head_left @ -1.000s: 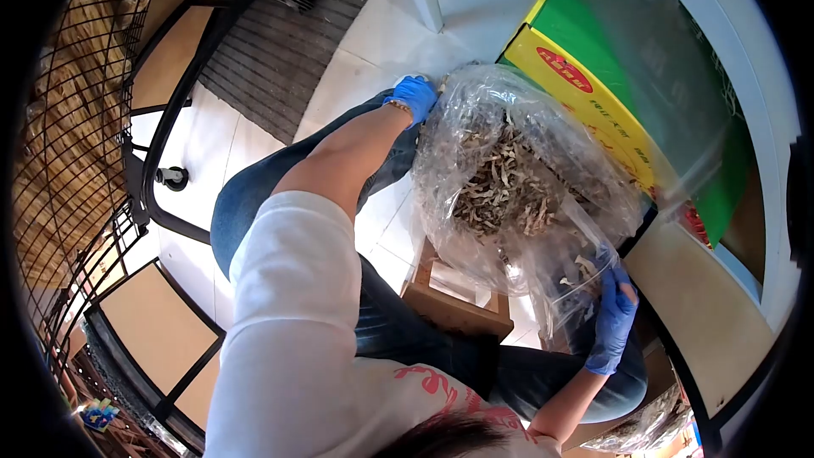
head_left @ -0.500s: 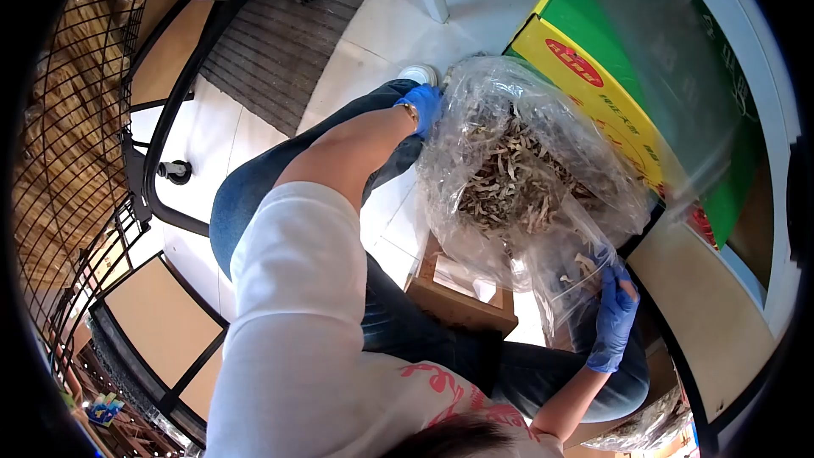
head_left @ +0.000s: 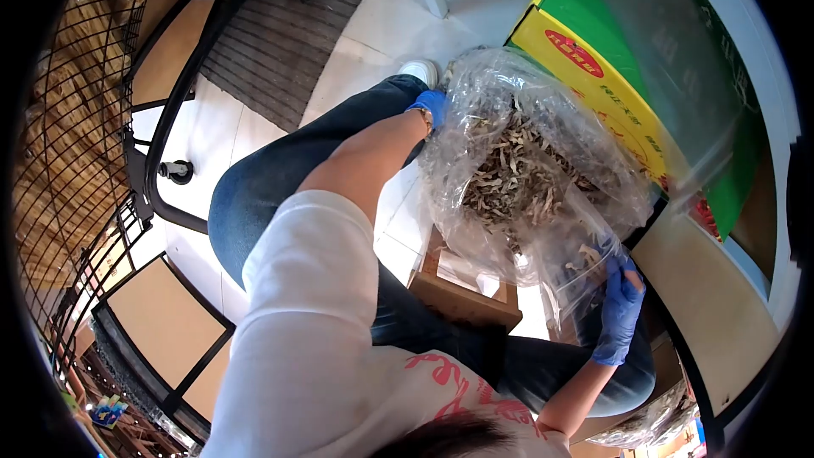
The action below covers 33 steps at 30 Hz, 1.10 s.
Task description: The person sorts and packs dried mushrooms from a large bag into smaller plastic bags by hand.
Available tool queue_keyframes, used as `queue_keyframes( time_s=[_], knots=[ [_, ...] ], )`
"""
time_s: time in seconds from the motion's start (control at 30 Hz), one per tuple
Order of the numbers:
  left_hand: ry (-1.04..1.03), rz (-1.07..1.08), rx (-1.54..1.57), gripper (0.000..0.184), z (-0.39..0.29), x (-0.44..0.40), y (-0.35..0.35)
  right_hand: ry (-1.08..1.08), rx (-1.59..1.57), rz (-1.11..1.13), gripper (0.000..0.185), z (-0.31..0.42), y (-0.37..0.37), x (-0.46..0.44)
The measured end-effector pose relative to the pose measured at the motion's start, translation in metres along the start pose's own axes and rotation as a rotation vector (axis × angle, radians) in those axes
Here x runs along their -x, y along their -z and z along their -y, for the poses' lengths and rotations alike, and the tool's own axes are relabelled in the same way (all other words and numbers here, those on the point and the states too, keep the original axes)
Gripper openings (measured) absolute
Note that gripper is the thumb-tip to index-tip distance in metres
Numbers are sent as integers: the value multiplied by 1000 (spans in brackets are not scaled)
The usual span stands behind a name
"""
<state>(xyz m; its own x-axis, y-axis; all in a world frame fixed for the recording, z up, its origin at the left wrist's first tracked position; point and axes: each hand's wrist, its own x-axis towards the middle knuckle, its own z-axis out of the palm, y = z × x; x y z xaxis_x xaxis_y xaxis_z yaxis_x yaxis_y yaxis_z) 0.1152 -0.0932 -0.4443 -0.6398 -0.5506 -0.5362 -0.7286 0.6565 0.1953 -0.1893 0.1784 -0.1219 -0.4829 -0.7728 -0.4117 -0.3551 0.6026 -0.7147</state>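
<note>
A large clear plastic bag [head_left: 475, 76] bulges in front of me, its mouth spread over a heap of dried, greyish-brown strips [head_left: 517, 161]. My left hand [head_left: 432, 108], in a blue glove, grips the bag's far left edge; its fingertips are partly hidden by the plastic. Lower right, my right hand [head_left: 621, 309], also gloved, has its fingers closed on a smaller clear plastic bag [head_left: 564, 288]. A few pale strips show inside the smaller bag. Bare skin shows near one finger of the right glove.
Beneath the bag stands a brown cardboard box [head_left: 462, 297]. A green and yellow carton [head_left: 593, 89] leans at the right, beside a white frame [head_left: 784, 161]. On the left are a black trolley frame [head_left: 161, 144], a wire basket [head_left: 72, 119] and a grey mat [head_left: 288, 42].
My left arm and hand have shifted slightly to the right along the large bag's edge. The large bag's far rim sits a little higher. My right hand has barely moved.
</note>
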Motion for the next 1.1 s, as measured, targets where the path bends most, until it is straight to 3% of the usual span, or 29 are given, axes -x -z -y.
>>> queue_keyframes(
  time_s=[0.1,0.17,0.2,0.3,0.43,0.5,0.57,0.67,0.73,0.8,1.0,1.1],
  knots=[
    [149,-184,58,21,0,-1,4,-14,51,34,14,-6,5,2],
    [-39,-22,-139,24,16,0,30,-28,-23,10,16,-3,1,4],
    [-35,-24,-148,24,19,6,53,-23,-31,10,16,0,-1,3],
    [3,-19,-72,24,17,25,134,31,1,30,18,6,-2,6],
    [-245,172,32,24,-12,38,198,9,47,16,16,3,2,11],
    [-463,123,572,23,-52,65,217,56,69,5,17,1,2,12],
    [-555,319,928,22,-87,90,234,69,10,-11,16,-6,2,10],
    [-616,132,850,23,-87,72,215,-81,-13,3,18,7,4,11],
    [-520,138,886,23,-65,58,215,-80,-16,39,19,2,8,11],
    [-171,243,516,23,-40,51,224,-74,-19,77,20,6,7,8],
    [-144,-4,175,21,46,43,180,-11,87,65,17,14,0,2],
    [-11,89,126,22,59,47,170,-101,208,92,14,26,-2,-2]
  ],
)
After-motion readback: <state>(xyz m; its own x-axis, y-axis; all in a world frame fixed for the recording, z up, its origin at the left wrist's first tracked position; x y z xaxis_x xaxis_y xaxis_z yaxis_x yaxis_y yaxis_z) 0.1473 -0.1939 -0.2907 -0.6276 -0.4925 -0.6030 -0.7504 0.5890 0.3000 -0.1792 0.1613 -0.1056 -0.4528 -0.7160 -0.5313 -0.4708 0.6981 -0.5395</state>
